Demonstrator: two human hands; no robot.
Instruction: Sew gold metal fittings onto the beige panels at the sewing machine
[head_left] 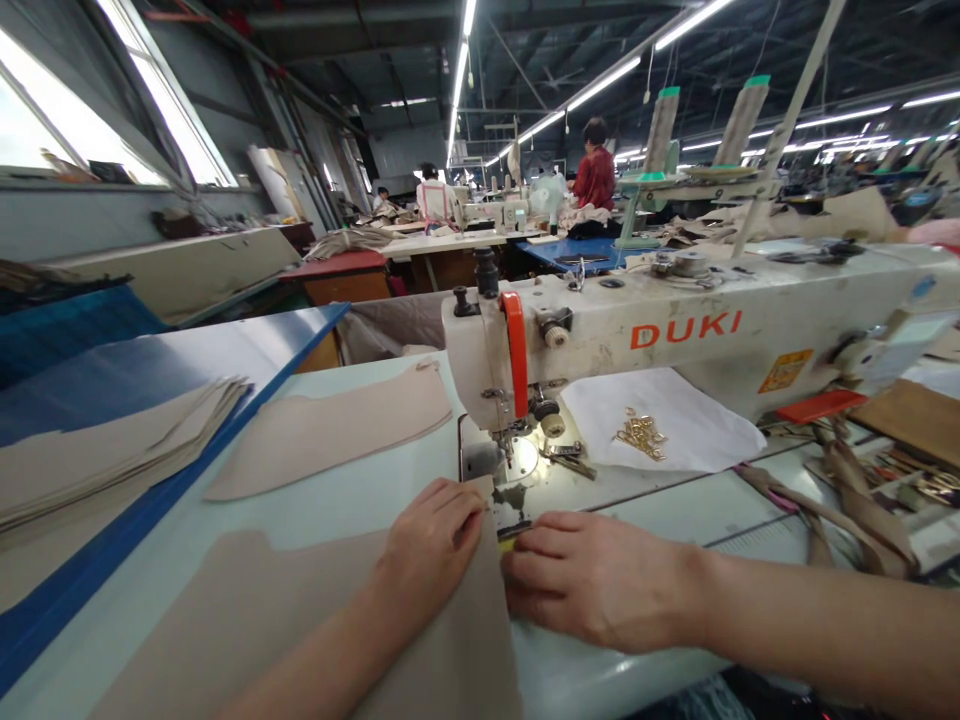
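My left hand [431, 545] rests with curled fingers on a beige fabric panel [247, 620], pressing it to the table just left of the presser foot [510, 512]. My right hand [592, 580] lies on the panel's right edge, fingers together and pinched at the edge right below the foot. The needle area of the white DUKI sewing machine [675, 330] is lit by a small lamp. A yellow-green bit shows at the edge between my fingertips.
A second beige panel [337, 425] lies behind on the table, and a stack of panels [97, 455] sits left on a blue surface. Small gold metal rings [641, 435] lie on white paper. Brown straps [847, 500] pile at right. Other people work at machines far behind.
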